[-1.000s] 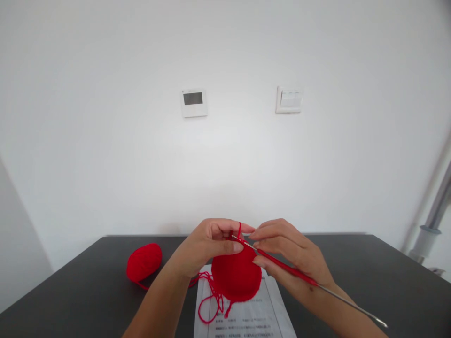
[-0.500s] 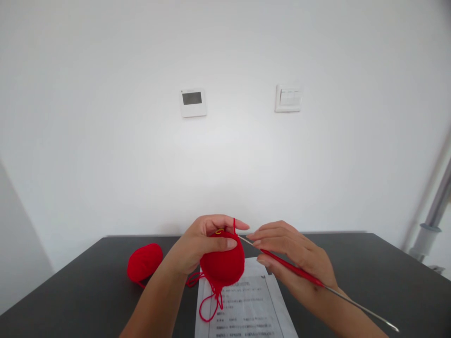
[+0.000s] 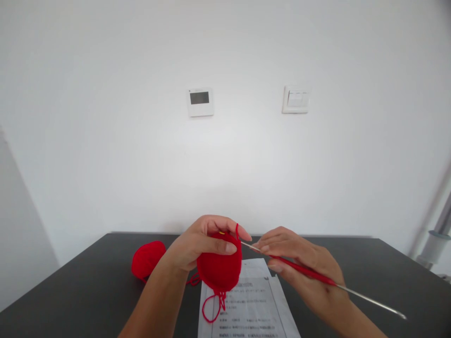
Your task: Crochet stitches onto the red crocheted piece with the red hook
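Note:
My left hand (image 3: 207, 241) pinches a rounded piece of red crochet work (image 3: 220, 270), thumb across its front. A strand of red yarn (image 3: 237, 230) loops over the left index finger. A small yellow marker (image 3: 221, 233) shows at the top edge of the piece. In my right hand (image 3: 299, 258) lies a metal crochet hook (image 3: 306, 271) with a red grip, held between thumb and fingers. Its tip meets the upper right edge of the red piece; whether it sits inside a stitch I cannot tell. Loose red yarn tails (image 3: 212, 307) dangle below the piece.
A red yarn ball (image 3: 148, 258) rests on the dark table (image 3: 95, 281) left of my left forearm. Printed paper sheets (image 3: 253, 310) lie beneath my hands. Behind stands a white wall with a control panel (image 3: 200, 102) and a switch (image 3: 296, 99). A pipe (image 3: 437, 239) runs at the right.
The crochet piece has turned slightly in my left hand, and less of the yellow marker shows. My right hand with the hook has shifted a little right and down. The whole view has shifted slightly.

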A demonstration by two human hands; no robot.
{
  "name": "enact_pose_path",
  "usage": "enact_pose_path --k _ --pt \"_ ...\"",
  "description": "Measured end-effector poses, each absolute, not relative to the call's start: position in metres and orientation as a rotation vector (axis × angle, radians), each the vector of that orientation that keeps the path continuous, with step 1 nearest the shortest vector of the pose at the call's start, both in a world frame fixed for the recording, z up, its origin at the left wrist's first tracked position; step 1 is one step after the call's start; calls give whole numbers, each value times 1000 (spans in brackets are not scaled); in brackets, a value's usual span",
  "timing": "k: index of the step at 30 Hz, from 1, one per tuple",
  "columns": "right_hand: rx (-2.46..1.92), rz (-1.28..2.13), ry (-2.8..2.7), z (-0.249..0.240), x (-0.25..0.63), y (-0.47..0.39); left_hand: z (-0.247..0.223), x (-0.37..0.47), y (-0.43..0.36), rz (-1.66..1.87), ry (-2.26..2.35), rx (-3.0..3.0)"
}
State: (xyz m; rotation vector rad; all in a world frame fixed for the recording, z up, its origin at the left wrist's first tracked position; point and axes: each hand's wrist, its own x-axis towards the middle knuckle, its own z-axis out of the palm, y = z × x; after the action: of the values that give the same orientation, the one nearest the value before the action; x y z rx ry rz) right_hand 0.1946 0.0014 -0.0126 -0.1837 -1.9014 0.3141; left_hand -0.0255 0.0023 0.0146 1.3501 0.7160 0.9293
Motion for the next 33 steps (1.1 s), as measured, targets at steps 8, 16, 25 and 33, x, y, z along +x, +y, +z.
enact_pose_path --k 8,16,25,33 --pt "-108 247 -1959 -5 196 -2 13 -27 3 880 719 1323" --pt "-95 253 -2008 -2 197 -1 14 -30 4 875 721 1327" --pt "-151 452 -1868 -12 192 -2 13 -29 3 832 760 1355" --pt "-126 454 -1924 -11 198 0 18 -27 1 845 757 1374"
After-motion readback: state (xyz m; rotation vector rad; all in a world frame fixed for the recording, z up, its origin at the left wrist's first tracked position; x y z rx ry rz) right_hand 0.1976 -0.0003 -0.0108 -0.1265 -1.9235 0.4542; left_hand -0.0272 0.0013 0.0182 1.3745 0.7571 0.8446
